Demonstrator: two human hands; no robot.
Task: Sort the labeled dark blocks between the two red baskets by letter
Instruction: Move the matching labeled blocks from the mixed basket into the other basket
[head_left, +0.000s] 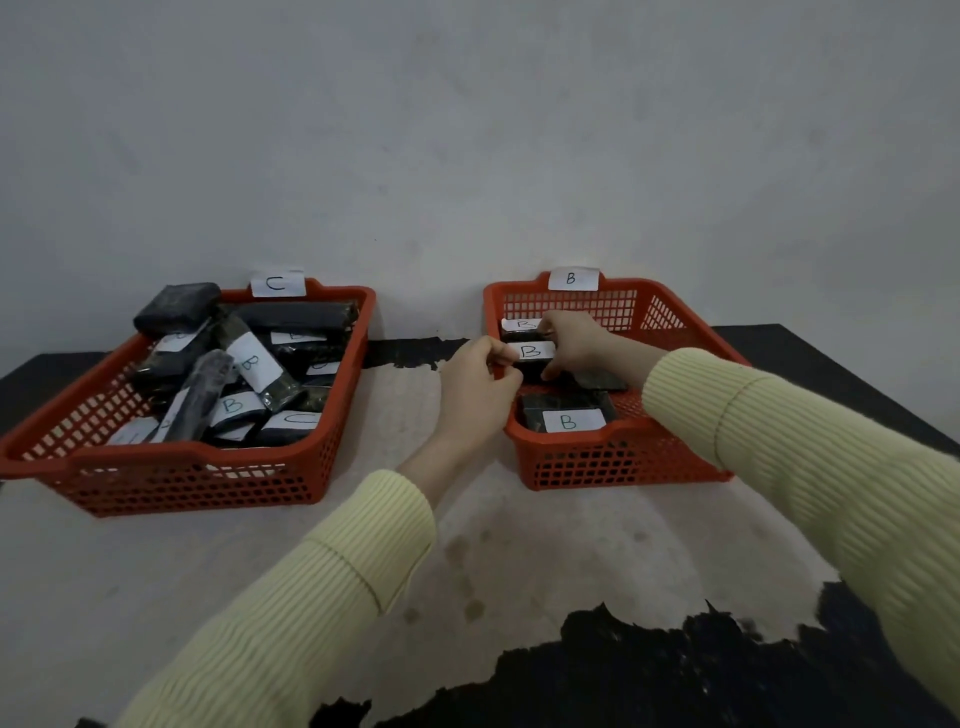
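Observation:
Two red baskets stand on the table. The left basket carries a C tag and holds several dark blocks with white B and C labels, such as one tilted B block. The right basket carries a B tag. In it lie a B block at the front and another B block at the back. Between those two, my left hand and my right hand both grip a B-labeled block over the basket's left side.
A grey wall rises directly behind both baskets. The tabletop is pale and worn, with dark patches near me and a dark edge at the back. A gap of bare table separates the baskets.

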